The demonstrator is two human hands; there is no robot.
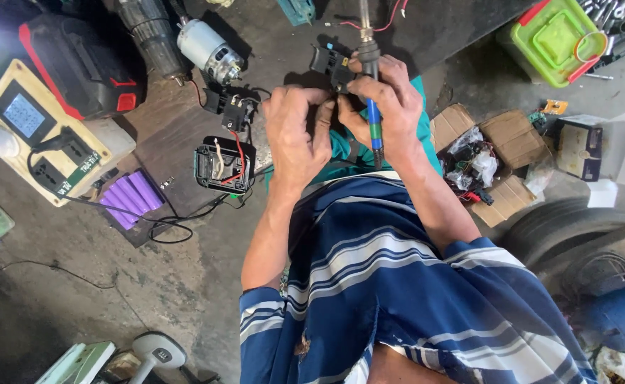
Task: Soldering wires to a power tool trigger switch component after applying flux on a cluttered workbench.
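Observation:
My right hand (391, 107) grips a soldering iron (371, 107) with a blue handle, its metal shaft pointing away from me. My left hand (297, 131) is closed beside it, fingers against a small black switch module (329, 65) that both hands touch; what the left fingers pinch is hidden. Red and black wires (382, 25) run off beyond the iron's tip. A second black switch part (231, 107) with red wire lies left of my left hand, above an open black battery housing (223, 165).
A grey electric motor (209, 51), a black and red battery pack (78, 64), a cream socket box with a meter (39, 131) and purple battery cells (131, 198) lie at left. A green box (554, 39), cardboard boxes (511, 139) and a tyre (575, 227) are at right.

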